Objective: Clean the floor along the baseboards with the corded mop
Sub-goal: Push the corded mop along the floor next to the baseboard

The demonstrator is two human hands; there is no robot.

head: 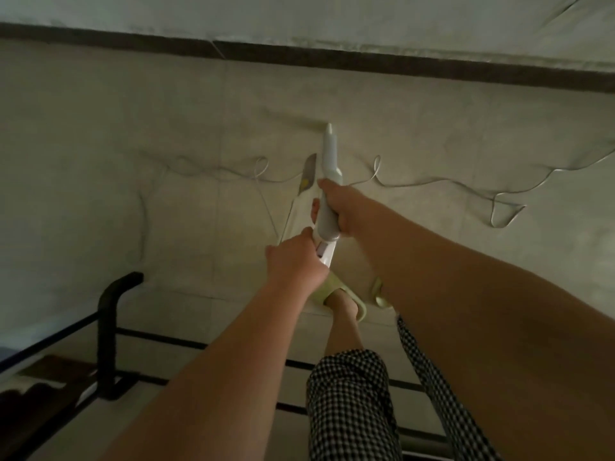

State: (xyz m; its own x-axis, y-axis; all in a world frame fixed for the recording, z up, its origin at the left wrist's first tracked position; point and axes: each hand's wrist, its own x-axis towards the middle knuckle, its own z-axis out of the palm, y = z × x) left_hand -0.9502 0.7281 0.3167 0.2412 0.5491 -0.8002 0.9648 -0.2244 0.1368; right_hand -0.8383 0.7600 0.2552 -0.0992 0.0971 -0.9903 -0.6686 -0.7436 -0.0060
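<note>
- White corded mop [329, 154]: body gripped by right hand [339, 207], handle end gripped by left hand [296, 261]; no legible labels.
- Cord [432, 184]: looped across floor [100, 144], short of dark baseboard [366, 59].

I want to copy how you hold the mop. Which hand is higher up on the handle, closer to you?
The left hand. It grips the white mop at the near end, while the right hand holds it further down, towards the floor.

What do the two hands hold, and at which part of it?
Both hands grip the corded mop by its white handle: the left hand at the near end, the right hand further along, on the thicker grey section.
</note>
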